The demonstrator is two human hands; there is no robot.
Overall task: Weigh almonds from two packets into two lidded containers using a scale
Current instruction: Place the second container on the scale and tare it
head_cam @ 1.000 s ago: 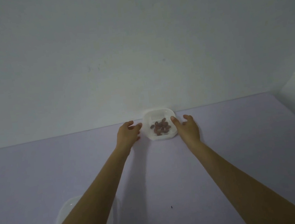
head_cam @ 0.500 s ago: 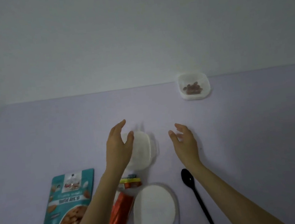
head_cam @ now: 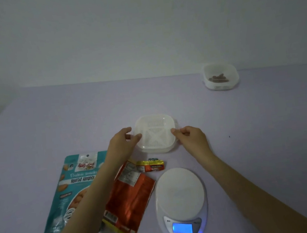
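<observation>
A person's left hand (head_cam: 122, 146) and right hand (head_cam: 191, 137) each grip an opposite edge of a white container (head_cam: 155, 133), thumb and fingers pinched on its rim. The container sits at mid-bench with its slotted lid on; whether anything is inside cannot be told. A far container (head_cam: 221, 79) stands at the back right of the lilac bench (head_cam: 267, 141), by the wall, with brown almonds (head_cam: 219, 77) in it. Near the person, a white scale (head_cam: 179, 194) lies with its blue display lit and its pan bare. Left of it lies a red packet (head_cam: 131, 198), partly under the left forearm, and further left a teal packet (head_cam: 70, 188) marked Roasted Almonds. A small torn strip (head_cam: 152, 166) lies between the container and the scale.
</observation>
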